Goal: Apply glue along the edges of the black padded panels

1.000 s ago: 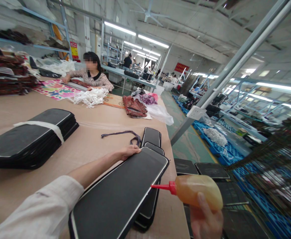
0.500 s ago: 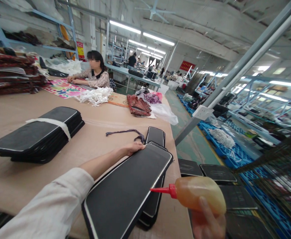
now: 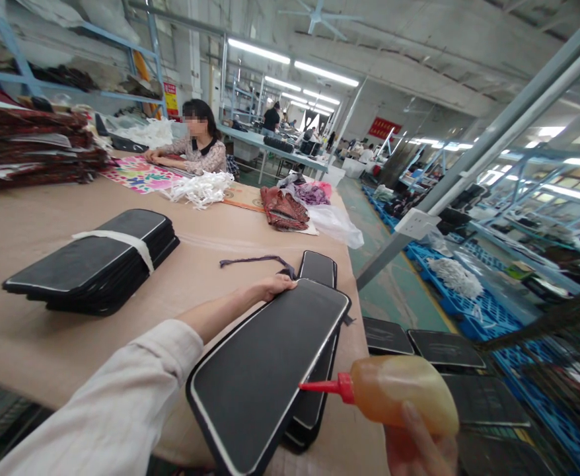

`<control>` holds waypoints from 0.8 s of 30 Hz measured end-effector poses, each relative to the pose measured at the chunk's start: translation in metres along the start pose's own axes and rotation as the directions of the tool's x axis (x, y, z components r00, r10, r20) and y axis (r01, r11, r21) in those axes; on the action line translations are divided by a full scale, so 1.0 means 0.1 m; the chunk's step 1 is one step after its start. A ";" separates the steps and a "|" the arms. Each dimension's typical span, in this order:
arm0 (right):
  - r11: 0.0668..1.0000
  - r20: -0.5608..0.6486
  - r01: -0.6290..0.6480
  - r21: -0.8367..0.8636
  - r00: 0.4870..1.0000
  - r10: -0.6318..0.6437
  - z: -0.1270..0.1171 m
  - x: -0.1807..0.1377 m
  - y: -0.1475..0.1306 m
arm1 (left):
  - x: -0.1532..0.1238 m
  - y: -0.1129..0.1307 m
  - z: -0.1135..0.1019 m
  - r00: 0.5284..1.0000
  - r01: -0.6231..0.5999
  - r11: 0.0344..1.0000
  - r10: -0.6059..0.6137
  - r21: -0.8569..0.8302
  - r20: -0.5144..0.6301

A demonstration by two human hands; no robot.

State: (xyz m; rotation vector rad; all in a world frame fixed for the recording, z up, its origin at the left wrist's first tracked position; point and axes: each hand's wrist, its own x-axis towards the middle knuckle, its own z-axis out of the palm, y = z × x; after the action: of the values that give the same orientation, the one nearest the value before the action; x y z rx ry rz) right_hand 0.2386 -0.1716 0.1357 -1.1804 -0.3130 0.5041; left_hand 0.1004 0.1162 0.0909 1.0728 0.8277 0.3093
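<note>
My left hand (image 3: 270, 288) grips the far corner of a long black panel with white piping (image 3: 270, 367), which lies tilted on a stack of similar panels (image 3: 314, 396) near the table's right edge. My right hand (image 3: 419, 446) is closed around a yellowish squeeze bottle (image 3: 401, 391). Its red nozzle (image 3: 322, 387) points left at the panel's right edge.
A bundle of black panels tied with a white strap (image 3: 102, 261) lies on the brown table (image 3: 47, 330). A dark cord (image 3: 257, 261), white strips (image 3: 198, 188) and folded fabrics (image 3: 32, 142) lie farther off. A person sits at the far end (image 3: 198, 142). More panels (image 3: 419, 344) lie on the floor at right.
The view has shifted, so everything sits further right in the frame. Both hands keep their hold; the nozzle stays at the panel's right edge.
</note>
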 end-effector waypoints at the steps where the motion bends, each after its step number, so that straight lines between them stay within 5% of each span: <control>1: 1.000 -0.009 -0.011 0.006 1.000 0.011 0.00 -0.01 -0.01 | 0.01 0.00 0.00 1.000 0.001 1.000 -0.001 0.002 -0.003; 24: 0.983 -0.002 -0.176 -0.053 0.984 0.176 0.01 -0.03 0.05 | 0.29 0.06 -0.16 0.996 0.019 0.999 -0.022 -0.036 -0.089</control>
State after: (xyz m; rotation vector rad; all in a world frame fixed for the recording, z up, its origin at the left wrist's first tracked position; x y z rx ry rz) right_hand 0.2348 -0.1709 0.1316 -1.2651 -0.2264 0.6549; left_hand 0.1091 0.1469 0.0797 1.0233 0.9099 0.3558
